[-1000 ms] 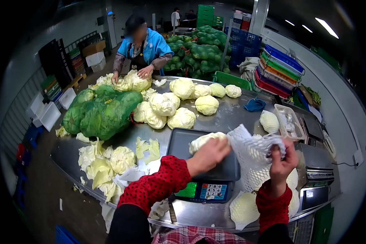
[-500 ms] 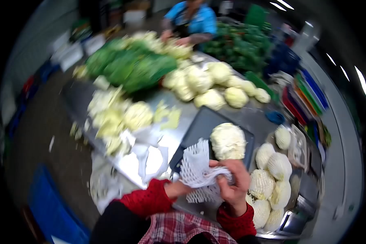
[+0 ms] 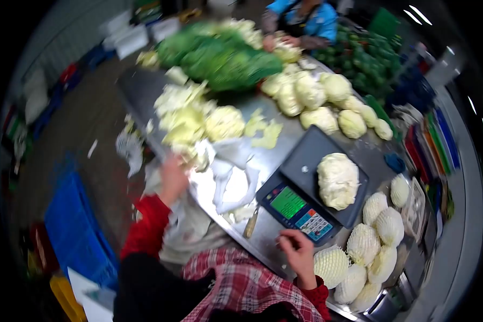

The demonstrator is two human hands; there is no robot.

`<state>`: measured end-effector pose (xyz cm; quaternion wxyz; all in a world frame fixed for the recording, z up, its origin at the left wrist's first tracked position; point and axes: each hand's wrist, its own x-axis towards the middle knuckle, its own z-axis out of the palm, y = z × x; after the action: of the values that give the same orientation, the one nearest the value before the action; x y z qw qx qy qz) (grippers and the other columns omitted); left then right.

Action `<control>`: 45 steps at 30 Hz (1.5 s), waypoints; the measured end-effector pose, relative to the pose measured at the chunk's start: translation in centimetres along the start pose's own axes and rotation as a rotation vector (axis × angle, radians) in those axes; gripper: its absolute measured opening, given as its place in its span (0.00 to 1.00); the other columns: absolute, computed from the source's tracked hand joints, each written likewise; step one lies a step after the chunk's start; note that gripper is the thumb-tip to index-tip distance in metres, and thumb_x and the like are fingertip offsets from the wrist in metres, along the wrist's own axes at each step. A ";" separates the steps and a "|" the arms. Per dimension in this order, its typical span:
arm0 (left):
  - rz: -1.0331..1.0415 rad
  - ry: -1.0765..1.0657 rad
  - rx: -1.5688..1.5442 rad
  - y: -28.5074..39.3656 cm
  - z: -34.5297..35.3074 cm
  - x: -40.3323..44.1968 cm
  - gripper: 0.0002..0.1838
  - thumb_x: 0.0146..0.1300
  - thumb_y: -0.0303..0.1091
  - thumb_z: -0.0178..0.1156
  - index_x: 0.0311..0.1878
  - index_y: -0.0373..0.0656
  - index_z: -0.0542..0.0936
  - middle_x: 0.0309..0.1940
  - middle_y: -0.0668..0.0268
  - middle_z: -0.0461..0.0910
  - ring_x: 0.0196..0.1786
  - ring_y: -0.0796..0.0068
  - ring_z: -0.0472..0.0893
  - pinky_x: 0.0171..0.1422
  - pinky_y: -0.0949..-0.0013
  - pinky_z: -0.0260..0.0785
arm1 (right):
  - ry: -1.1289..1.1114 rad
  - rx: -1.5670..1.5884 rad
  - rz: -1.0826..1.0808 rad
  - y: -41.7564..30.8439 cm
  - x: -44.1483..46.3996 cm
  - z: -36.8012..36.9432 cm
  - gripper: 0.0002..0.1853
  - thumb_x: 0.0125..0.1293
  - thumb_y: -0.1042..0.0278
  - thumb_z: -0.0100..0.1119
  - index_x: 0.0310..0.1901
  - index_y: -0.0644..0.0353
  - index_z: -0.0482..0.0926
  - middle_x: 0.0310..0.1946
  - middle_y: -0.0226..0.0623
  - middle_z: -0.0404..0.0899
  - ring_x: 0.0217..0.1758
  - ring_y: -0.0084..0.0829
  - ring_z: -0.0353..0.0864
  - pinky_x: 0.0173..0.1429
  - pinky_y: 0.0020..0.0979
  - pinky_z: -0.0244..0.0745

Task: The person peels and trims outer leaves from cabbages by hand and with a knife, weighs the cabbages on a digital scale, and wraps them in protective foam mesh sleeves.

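Observation:
My left hand (image 3: 173, 180) is blurred by motion at the table's left edge, beside a pile of loose cabbage leaves (image 3: 185, 118); its fingers are smeared. Beyond it to the left is a white foam net (image 3: 129, 152); whether it is in the air or lying on something I cannot tell. My right hand (image 3: 298, 254) hovers near the scale's keypad, loosely curled with thumb and finger apart, holding nothing visible. On the dark platform of the digital scale (image 3: 282, 177) rests a trimmed cabbage (image 3: 338, 181). Several net-wrapped cabbages (image 3: 363, 244) stand right of that hand.
A wooden-handled tool (image 3: 250, 224) lies by the scale. Bare cabbages (image 3: 319, 121) and a green mesh sack (image 3: 225, 59) fill the far side. Opposite, a person in blue (image 3: 319, 24) handles leaves. A blue crate-like panel (image 3: 80, 220) stands lower left.
The foam net has left my hands and is now off to the left. My left hand has swung left, away from my right hand. The view has turned, uncovering the scale's display.

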<state>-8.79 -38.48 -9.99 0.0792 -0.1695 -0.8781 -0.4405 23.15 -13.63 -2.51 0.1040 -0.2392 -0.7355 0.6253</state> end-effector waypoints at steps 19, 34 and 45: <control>0.417 -0.188 0.473 0.1 9.3 4.7 0.05 0.45 0.35 0.65 0.22 0.47 0.81 0.31 0.62 0.79 0.40 0.57 0.77 0.45 0.55 0.67 | -0.217 -0.404 -0.147 1.1 1.6 1.4 0.14 0.63 0.59 0.61 0.45 0.58 0.82 0.29 0.40 0.82 0.31 0.38 0.82 0.35 0.34 0.75; 0.550 0.339 0.441 8.4 5.5 12.7 0.12 0.60 0.42 0.62 0.37 0.42 0.83 0.40 0.61 0.80 0.46 0.58 0.77 0.49 0.55 0.64 | -0.229 -0.492 -0.069 -1.0 3.0 0.1 0.13 0.60 0.62 0.64 0.43 0.61 0.82 0.31 0.43 0.82 0.32 0.39 0.82 0.37 0.34 0.76; 0.697 -0.281 -0.649 29.0 4.2 2.8 0.17 0.47 0.18 0.68 0.43 0.39 0.84 0.39 0.61 0.80 0.41 0.65 0.81 0.46 0.69 0.72 | 0.383 -0.409 -0.820 -16.3 9.8 -5.2 0.24 0.57 0.72 0.67 0.56 0.62 0.75 0.48 0.45 0.80 0.48 0.35 0.82 0.51 0.33 0.75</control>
<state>-0.67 -18.37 9.97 0.0459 -0.5266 -0.5888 -0.6115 13.39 -6.08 12.86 0.4256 -0.0564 -0.8443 0.3208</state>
